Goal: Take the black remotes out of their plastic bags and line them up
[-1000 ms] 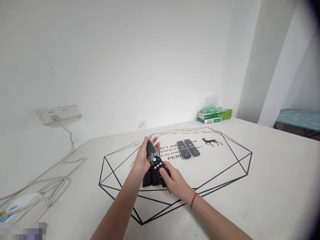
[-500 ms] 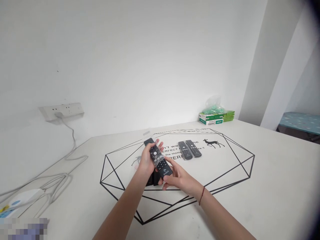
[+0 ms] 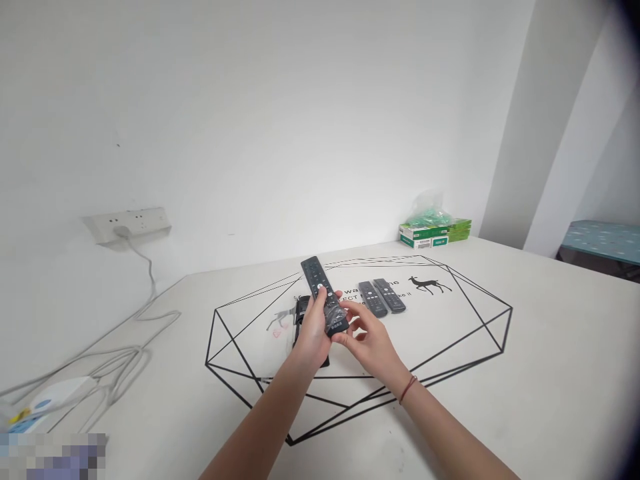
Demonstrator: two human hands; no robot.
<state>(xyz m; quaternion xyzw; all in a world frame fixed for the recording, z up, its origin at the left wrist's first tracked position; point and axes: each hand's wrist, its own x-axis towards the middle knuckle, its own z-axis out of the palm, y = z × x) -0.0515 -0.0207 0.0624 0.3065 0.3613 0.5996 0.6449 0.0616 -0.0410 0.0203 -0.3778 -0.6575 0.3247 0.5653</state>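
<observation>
A black remote control (image 3: 313, 273) is gripped by my left hand (image 3: 313, 333), its thumb lying across the buttons. Clear plastic film (image 3: 336, 315) is bunched around the remote's lower end, while the upper part looks bare. My right hand (image 3: 367, 337) pinches at that lower end with thumb and forefinger on the film. Beneath my left hand, partly hidden, more black items (image 3: 301, 310) lie on the table beside a clear plastic bag (image 3: 277, 343). Two more black remotes, a left one (image 3: 373, 299) and a right one (image 3: 390, 295), rest side by side to the right.
Green and white boxes (image 3: 424, 233) with a plastic bag on top stand by the wall. A grey cable (image 3: 150, 267) runs from the wall socket (image 3: 140, 223) down onto the white table (image 3: 550, 347). A blue patterned table (image 3: 603, 240) is at the far right.
The remote has been raised and turned more upright. Film that covered its middle now sits at the lower end. More of the black items beneath my left hand shows.
</observation>
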